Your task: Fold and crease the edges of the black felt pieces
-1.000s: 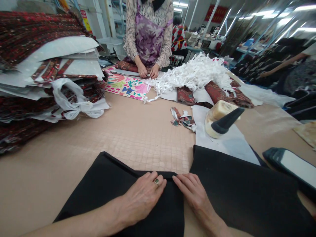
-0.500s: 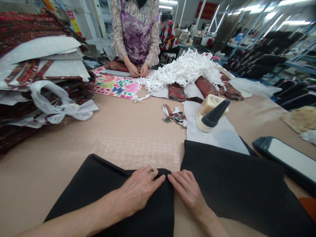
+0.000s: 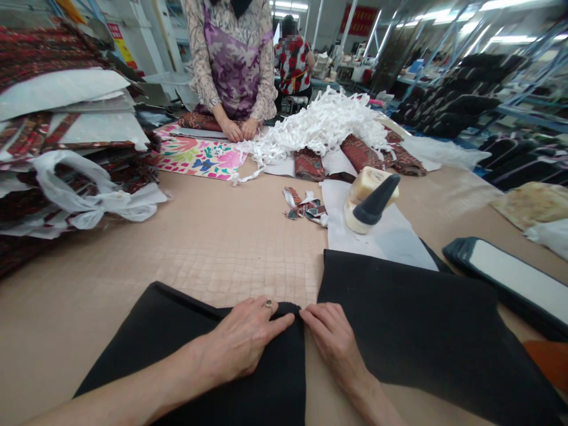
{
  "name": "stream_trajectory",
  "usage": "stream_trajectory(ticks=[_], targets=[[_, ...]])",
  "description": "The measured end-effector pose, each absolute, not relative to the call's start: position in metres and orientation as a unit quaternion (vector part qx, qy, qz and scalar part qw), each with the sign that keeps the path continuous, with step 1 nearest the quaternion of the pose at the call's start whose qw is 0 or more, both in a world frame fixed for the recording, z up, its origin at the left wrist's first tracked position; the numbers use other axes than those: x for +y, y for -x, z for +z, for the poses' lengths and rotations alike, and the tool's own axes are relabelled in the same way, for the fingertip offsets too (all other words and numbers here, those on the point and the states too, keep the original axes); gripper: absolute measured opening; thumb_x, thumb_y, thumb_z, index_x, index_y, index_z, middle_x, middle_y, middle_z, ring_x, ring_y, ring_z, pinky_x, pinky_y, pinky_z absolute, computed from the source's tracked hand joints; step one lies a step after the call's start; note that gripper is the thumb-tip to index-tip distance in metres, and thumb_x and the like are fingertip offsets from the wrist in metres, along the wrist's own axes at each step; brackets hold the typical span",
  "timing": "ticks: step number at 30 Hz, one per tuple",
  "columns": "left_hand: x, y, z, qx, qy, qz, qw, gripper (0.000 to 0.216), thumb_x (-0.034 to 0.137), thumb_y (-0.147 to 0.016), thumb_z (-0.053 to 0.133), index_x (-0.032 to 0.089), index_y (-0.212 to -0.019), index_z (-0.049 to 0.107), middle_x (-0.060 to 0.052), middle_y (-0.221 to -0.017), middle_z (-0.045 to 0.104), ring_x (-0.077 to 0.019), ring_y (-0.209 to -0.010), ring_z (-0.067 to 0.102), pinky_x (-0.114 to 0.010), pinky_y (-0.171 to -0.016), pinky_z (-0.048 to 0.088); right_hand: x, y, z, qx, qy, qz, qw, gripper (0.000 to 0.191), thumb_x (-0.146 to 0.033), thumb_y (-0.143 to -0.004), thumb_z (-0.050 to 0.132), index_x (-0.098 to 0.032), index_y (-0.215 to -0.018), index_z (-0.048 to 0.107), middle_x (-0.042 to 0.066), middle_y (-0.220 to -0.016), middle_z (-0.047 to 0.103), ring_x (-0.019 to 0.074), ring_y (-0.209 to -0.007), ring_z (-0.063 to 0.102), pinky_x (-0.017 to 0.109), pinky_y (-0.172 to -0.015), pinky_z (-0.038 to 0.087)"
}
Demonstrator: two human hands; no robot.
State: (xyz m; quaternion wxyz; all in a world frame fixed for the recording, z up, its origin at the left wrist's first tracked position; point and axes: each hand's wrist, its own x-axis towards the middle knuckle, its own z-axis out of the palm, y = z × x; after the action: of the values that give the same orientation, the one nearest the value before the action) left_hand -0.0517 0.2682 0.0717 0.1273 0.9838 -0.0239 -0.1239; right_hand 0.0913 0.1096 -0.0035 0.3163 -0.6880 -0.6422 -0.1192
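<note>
A black fabric piece (image 3: 133,343) lies in front of me, its top edge folded over into a narrow strip along the left part. My left hand (image 3: 246,337), with a ring on one finger, rests across the piece. Its fingers curl over the folded top edge and its thumb points at the upper right corner. At that same corner, my right hand (image 3: 332,334) pinches the edge between thumb and fingertips. The fingers hide part of the fold. A second black piece (image 3: 412,319) lies flat just right of my right hand.
A glue bottle (image 3: 370,204) with a dark nozzle lies tilted on white sheets (image 3: 390,242), beside fabric scraps (image 3: 304,204). Dark, pale-topped panels (image 3: 515,275) lie right. Stacked patterned pieces (image 3: 66,124) rise left. Across the table a co-worker (image 3: 233,65) works by a white strip heap (image 3: 328,124).
The view has shifted slightly right, so the table's things appear further left. My hands stay at the same corner, with only slight finger movement. The co-worker's hands have moved a little.
</note>
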Motion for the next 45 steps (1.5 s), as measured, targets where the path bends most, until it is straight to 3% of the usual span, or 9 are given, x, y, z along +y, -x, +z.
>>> stream_trajectory(ticks=[10, 18, 22, 27, 31, 34, 37, 40, 45], targets=[[0.270, 0.045, 0.078, -0.038, -0.983, -0.137, 0.118, 0.057, 0.008, -0.073, 0.051, 0.023, -0.127, 0.038, -0.010, -0.103, 0.053, -0.0242, -0.089, 0.053, -0.038, -0.076, 0.047, 0.097, -0.088, -0.002, -0.618, 0.717, -0.148, 0.286, 0.034, -0.006, -0.086, 0.038, -0.014, -0.115, 0.055, 0.010, -0.098, 0.063, 0.0189, -0.090, 0.054, 0.035, -0.075, 0.043], [0.266, 0.047, 0.076, -0.034, -0.986, -0.125, 0.108, 0.057, 0.008, -0.074, 0.051, 0.022, -0.127, 0.038, -0.011, -0.107, 0.054, -0.0266, -0.093, 0.054, -0.041, -0.078, 0.047, 0.097, -0.073, -0.004, -0.588, 0.754, -0.169, 0.238, 0.040, -0.004, -0.084, 0.031, -0.015, -0.113, 0.056, 0.010, -0.108, 0.062, 0.0234, -0.099, 0.051, 0.040, -0.079, 0.038], [0.270, 0.069, 0.068, -0.012, -0.990, -0.101, 0.101, 0.061, 0.008, -0.073, 0.051, 0.011, -0.132, 0.033, -0.015, -0.118, 0.052, -0.0290, -0.107, 0.048, -0.042, -0.089, 0.042, 0.096, -0.069, 0.003, -0.599, 0.745, -0.190, 0.222, 0.042, -0.003, -0.082, 0.029, -0.016, -0.110, 0.058, 0.008, -0.108, 0.063, 0.0230, -0.099, 0.052, 0.038, -0.079, 0.037], [0.283, 0.113, 0.056, 0.019, -0.994, -0.052, 0.095, 0.045, 0.017, -0.085, 0.047, 0.008, -0.129, 0.039, -0.015, -0.131, 0.045, -0.0286, -0.118, 0.042, -0.040, -0.097, 0.037, 0.121, -0.043, 0.020, -0.649, 0.693, -0.180, 0.256, 0.039, -0.004, -0.081, 0.037, -0.012, -0.114, 0.054, 0.009, -0.110, 0.063, 0.0228, -0.105, 0.052, 0.038, -0.086, 0.037], [0.305, 0.153, 0.054, 0.038, -0.994, -0.048, 0.096, 0.056, 0.031, -0.084, 0.056, 0.007, -0.131, 0.037, -0.015, -0.135, 0.042, -0.0283, -0.123, 0.039, -0.040, -0.100, 0.035, 0.139, -0.023, 0.019, -0.680, 0.662, -0.171, 0.263, 0.027, -0.009, -0.084, 0.042, -0.010, -0.106, 0.057, 0.010, -0.103, 0.066, 0.0221, -0.100, 0.056, 0.037, -0.084, 0.037], [0.336, 0.184, 0.052, 0.074, -0.994, -0.025, 0.075, 0.057, 0.029, -0.084, 0.057, 0.010, -0.132, 0.035, -0.014, -0.135, 0.041, -0.0270, -0.125, 0.037, -0.042, -0.102, 0.029, 0.141, -0.026, 0.018, -0.688, 0.661, -0.170, 0.247, 0.025, -0.012, -0.086, 0.044, -0.009, -0.108, 0.056, 0.011, -0.101, 0.066, 0.0220, -0.096, 0.057, 0.037, -0.081, 0.038], [0.369, 0.206, 0.049, 0.118, -0.990, 0.017, 0.068, 0.039, 0.023, -0.087, 0.052, 0.015, -0.125, 0.045, -0.012, -0.129, 0.048, -0.0282, -0.121, 0.039, -0.047, -0.101, 0.025, 0.143, -0.037, 0.019, -0.694, 0.665, -0.166, 0.221, 0.026, -0.017, -0.087, 0.045, -0.010, -0.110, 0.055, 0.009, -0.096, 0.067, 0.0207, -0.090, 0.059, 0.036, -0.078, 0.038], [0.394, 0.209, 0.047, 0.132, -0.983, 0.046, 0.122, 0.022, 0.018, -0.090, 0.045, 0.017, -0.109, 0.056, -0.008, -0.111, 0.057, -0.0234, -0.107, 0.048, -0.041, -0.093, 0.032, 0.152, -0.044, 0.019, -0.709, 0.668, -0.138, 0.180, 0.023, -0.025, -0.088, 0.047, -0.018, -0.106, 0.058, 0.005, -0.087, 0.067, 0.0178, -0.080, 0.061, 0.033, -0.071, 0.040], [0.412, 0.194, 0.054, 0.119, -0.970, 0.055, 0.203, 0.009, 0.012, -0.084, 0.050, 0.017, -0.085, 0.057, -0.004, -0.093, 0.055, -0.0182, -0.088, 0.048, -0.033, -0.080, 0.035, 0.166, -0.043, 0.029, -0.666, 0.720, -0.043, 0.191, 0.017, -0.028, -0.085, 0.047, -0.023, -0.076, 0.060, 0.003, -0.074, 0.062, 0.0163, -0.068, 0.059, 0.030, -0.060, 0.042]])
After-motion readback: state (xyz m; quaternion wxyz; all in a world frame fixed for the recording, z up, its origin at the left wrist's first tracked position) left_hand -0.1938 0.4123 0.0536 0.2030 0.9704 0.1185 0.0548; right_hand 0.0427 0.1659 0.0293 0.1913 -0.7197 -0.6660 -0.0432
